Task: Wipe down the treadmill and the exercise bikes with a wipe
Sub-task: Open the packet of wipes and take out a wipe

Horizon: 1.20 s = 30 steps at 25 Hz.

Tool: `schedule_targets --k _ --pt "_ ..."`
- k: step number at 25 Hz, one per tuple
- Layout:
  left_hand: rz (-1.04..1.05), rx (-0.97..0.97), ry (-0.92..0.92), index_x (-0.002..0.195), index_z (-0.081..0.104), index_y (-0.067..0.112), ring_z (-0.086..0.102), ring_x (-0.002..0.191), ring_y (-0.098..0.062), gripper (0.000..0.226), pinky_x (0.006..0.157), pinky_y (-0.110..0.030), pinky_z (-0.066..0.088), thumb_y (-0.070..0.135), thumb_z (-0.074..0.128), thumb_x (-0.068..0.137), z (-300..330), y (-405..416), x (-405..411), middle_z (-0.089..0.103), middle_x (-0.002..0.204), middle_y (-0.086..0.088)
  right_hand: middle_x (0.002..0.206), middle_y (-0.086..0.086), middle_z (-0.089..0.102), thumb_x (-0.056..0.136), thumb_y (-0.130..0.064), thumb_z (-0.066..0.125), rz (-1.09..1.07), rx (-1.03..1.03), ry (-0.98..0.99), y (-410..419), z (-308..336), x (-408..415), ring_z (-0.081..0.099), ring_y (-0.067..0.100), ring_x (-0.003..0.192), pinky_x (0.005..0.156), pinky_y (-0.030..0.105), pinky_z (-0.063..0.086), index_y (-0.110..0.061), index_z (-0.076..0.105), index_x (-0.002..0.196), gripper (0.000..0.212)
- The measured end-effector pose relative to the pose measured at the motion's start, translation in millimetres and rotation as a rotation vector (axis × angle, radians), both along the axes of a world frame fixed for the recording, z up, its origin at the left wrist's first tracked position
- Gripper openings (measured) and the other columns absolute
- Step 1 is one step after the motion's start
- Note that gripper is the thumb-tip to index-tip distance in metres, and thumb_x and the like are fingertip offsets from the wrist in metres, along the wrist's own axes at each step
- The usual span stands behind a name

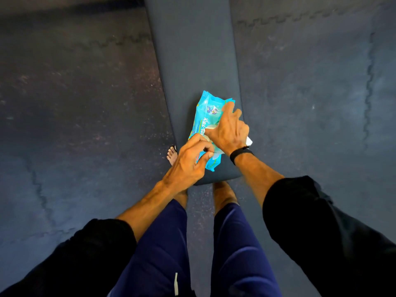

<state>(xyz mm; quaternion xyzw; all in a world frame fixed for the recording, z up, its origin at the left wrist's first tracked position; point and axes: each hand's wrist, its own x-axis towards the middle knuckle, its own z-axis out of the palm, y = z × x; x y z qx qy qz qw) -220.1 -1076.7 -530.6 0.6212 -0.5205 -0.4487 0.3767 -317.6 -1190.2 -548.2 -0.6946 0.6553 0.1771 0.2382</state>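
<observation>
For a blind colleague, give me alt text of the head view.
Both hands work a blue wet-wipes pack on a dark mat: left hand pinches its near end, right hand rests on top.

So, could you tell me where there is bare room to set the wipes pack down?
The mat lies bare beyond the wipes pack, and the floor tiles flank it. It is crowded at the mat's near end, around the left hand, right hand and feet.
</observation>
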Motion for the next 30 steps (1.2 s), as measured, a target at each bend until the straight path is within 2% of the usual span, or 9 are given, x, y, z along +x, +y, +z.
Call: schedule_targets --k 5,8,12,15,18,20,22,26,30 --pt "0.02 -0.027 -0.005 0.086 0.063 0.0 0.052 0.087 -0.008 0.003 0.083 -0.019 0.043 -0.003 0.064 0.086 -3 3 -3 0.055 0.094 -0.002 0.127 0.01 0.04 0.075 -0.056 0.069 -0.092 0.027 0.049 2 -7 3 0.066 0.034 0.086 0.063 0.034 0.035 -0.016 0.013 0.155 0.106" --pt "0.046 0.022 -0.004 0.084 0.064 0.002 0.055 0.085 -0.009 0.007 0.081 -0.019 0.045 -0.004 0.068 0.083 -2 0 -5 0.058 0.091 -0.003 0.129 0.012 0.04 0.07 -0.063 0.075 -0.174 0.165 -0.057 -4 3 -6 0.063 0.039 0.104 0.081 0.041 0.047 -0.02 0.007 0.155 0.117" --pt "0.257 0.191 -0.034 0.09 0.068 0.008 0.058 0.08 -0.009 0.014 0.076 -0.028 0.051 -0.001 0.069 0.08 4 -15 -9 0.06 0.089 0.001 0.13 0.012 0.058 0.079 -0.043 0.078 -0.37 0.337 -0.229 -17 34 -31 0.06 0.031 0.116 0.092 0.039 0.047 -0.013 0.043 0.133 0.071" --pt "0.217 0.454 -0.164 0.134 0.056 0.014 0.059 0.104 -0.031 0.049 0.094 -0.037 0.046 0.008 0.065 0.086 13 -47 -1 0.057 0.114 -0.015 0.109 0.01 0.067 0.082 -0.03 0.078 -0.391 0.334 -0.296 -36 67 -35 0.064 0.027 0.097 0.075 0.032 0.051 -0.003 0.062 0.111 0.042" --pt "0.18 0.645 -0.261 0.145 0.037 0.015 0.052 0.12 -0.037 0.061 0.101 -0.042 0.043 0.018 0.064 0.09 47 -73 6 0.046 0.134 -0.019 0.09 0.008 0.059 0.084 -0.024 0.078 -0.291 0.395 -0.404 -49 124 -28 0.056 0.019 0.081 0.063 0.026 0.043 -0.004 0.064 0.097 0.029" --pt "0.312 0.672 -0.084 0.134 0.045 0.013 0.064 0.098 -0.035 0.045 0.09 -0.048 0.052 0.015 0.061 0.092 85 -85 8 0.054 0.126 -0.022 0.081 0.013 0.058 0.089 -0.02 0.072 -0.232 0.436 -0.564 -57 166 -17 0.053 0.018 0.071 0.059 0.027 0.042 -0.003 0.064 0.087 0.019" --pt "0.497 0.619 0.309 0.113 0.056 0.011 0.065 0.073 -0.027 0.016 0.077 -0.05 0.057 0.014 0.05 0.098 134 -92 11 0.063 0.105 -0.022 0.074 0.014 0.055 0.095 -0.016 0.064 -0.167 0.447 -0.741 -68 212 -3 0.047 0.017 0.063 0.052 0.023 0.04 0.0 0.062 0.087 0.019" --pt "0.448 0.342 0.684 0.124 0.062 0.018 0.067 0.104 -0.018 0.041 0.087 -0.041 0.055 0.044 0.042 0.101 238 -85 52 0.071 0.113 -0.004 0.077 0.015 0.049 0.101 -0.02 0.055 0.0 0.381 -0.946 -94 297 39 0.042 0.02 0.065 0.051 0.024 0.035 -0.003 0.059 0.089 0.021" --pt "0.517 0.088 0.614 0.125 0.062 0.003 0.064 0.107 -0.024 0.037 0.094 -0.041 0.049 0.024 0.058 0.095 330 -53 113 0.068 0.116 -0.012 0.071 0.009 0.051 0.099 -0.029 0.058 0.153 0.31 -1.106 -99 369 99 0.046 0.016 0.061 0.054 0.027 0.036 -0.006 0.058 0.08 0.031"
